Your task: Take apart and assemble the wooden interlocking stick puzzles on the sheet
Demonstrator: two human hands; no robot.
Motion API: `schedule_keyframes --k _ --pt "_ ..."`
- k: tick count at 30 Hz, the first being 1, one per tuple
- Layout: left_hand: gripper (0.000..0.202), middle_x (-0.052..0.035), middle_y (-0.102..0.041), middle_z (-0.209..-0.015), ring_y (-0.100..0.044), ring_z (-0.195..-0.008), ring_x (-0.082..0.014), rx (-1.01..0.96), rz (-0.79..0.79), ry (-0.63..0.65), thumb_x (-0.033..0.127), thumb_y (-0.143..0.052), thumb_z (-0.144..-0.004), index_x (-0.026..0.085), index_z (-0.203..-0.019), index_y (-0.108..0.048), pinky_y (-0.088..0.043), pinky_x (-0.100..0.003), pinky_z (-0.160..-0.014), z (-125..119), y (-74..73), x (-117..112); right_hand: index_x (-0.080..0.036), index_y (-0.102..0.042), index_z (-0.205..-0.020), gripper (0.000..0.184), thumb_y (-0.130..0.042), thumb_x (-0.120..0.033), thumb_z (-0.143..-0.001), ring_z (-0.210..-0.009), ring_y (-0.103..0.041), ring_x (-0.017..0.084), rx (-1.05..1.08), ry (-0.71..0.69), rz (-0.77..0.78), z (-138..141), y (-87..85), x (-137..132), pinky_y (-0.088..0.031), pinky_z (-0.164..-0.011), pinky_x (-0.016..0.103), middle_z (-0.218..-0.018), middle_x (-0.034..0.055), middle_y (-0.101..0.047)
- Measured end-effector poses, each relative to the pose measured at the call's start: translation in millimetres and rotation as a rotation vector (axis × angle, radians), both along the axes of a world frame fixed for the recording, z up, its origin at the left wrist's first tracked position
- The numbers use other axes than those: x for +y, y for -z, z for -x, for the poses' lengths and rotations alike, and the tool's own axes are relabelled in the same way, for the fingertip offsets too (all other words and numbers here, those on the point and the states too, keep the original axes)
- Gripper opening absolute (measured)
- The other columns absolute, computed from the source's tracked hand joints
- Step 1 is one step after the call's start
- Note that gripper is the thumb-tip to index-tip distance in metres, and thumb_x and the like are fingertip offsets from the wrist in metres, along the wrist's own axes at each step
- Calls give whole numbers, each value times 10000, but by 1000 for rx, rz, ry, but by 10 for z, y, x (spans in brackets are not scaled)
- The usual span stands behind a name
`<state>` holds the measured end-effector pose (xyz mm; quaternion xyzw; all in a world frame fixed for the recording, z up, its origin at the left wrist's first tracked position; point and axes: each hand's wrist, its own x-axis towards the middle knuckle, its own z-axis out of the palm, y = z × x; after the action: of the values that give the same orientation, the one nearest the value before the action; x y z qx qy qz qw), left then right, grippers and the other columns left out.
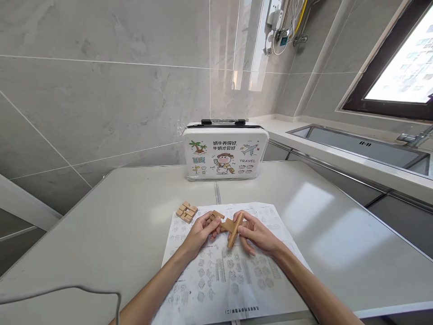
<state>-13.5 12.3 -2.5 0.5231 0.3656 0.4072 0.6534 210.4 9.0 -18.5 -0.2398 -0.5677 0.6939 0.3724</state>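
Over a printed sheet of diagrams [250, 289], both my hands hold notched wooden puzzle pieces. My left hand [203, 230] pinches a wooden puzzle piece [216, 215] with a dark mark on its face. Between the hands lies another notched piece [228, 225], partly covered by fingers. My right hand [257, 232] grips a long wooden stick [236, 231], which stands tilted across that notched piece. Whether these parts are locked together I cannot tell. A small assembled cluster of wooden blocks [186, 212] rests on the sheet's far left corner.
A white cartoon suitcase [226, 153] in clear wrap stands at the back of the white table [135, 216]. A dark cable [67, 288] runs along the front left. To the right are a counter with a sink [358, 146] and a window [402, 67].
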Motion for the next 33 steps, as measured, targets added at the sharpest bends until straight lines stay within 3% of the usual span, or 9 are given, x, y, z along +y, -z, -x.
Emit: schedule_keyframes --k 4,10,16,20,24,29,33 --pt "366 17 -543 -677 -448 -569 -107 -7 -3 -8 535 -738 -909 180 -901 -648 -359 -248 -559 -3 -13 -4 -244 -466 -1060 419 -721 -553 -939 -266 -416 70 24 3 22 -2 -2 -6 -277 -335 163 -512 -113 -594" --pt "375 22 -530 -651 -458 -578 -118 -23 20 -27 540 -756 -888 188 -865 -631 -363 -247 -558 -12 -26 -9 -232 -484 -1143 479 -759 -539 -897 -314 -504 115 -4 -17 56 -17 -6 -12 -344 -378 194 -495 -100 -606" --pt "362 37 -538 -645 -455 -552 -100 -49 46 -68 523 -769 -882 193 -869 -618 -352 -239 -537 21 11 22 -249 -488 -1090 416 -758 -485 -879 -308 -456 76 10 59 83 -23 18 5 -297 -376 213 -821 10 -770" --pt "402 49 -535 -646 -435 -532 -88 -74 73 -148 534 -796 -849 198 -866 -575 -335 -226 -516 46 28 54 -245 -501 -1238 453 -717 -470 -910 -349 -449 95 -2 227 54 -37 41 41 -395 -470 256 -720 -27 -734" --pt "423 62 -498 -622 -411 -523 -84 19 4 -183 570 -740 -888 204 -815 -542 -331 -219 -515 21 -12 25 -233 -540 -1287 501 -671 -569 -939 -477 -499 158 -161 521 -30 -27 76 85 -427 -543 286 -571 -77 -582" --pt "429 5 -622 -781 -569 -672 -129 150 -184 -230 581 -649 -951 210 -782 -519 -453 -239 -625 -30 -55 -28 -237 -685 -1233 469 -574 -621 -988 -709 -571 222 -516 800 -272 -39 192 139 -473 -688 358 -799 31 -678" --pt "374 33 -622 -700 -533 -519 -128 244 -191 -125 590 -481 -1035 230 -956 -547 -422 -254 -544 -41 -20 -47 -250 -729 -1267 420 -486 -517 -1054 -933 -591 297 -725 849 -480 -79 304 171 -498 -864 460 -1008 100 -737"
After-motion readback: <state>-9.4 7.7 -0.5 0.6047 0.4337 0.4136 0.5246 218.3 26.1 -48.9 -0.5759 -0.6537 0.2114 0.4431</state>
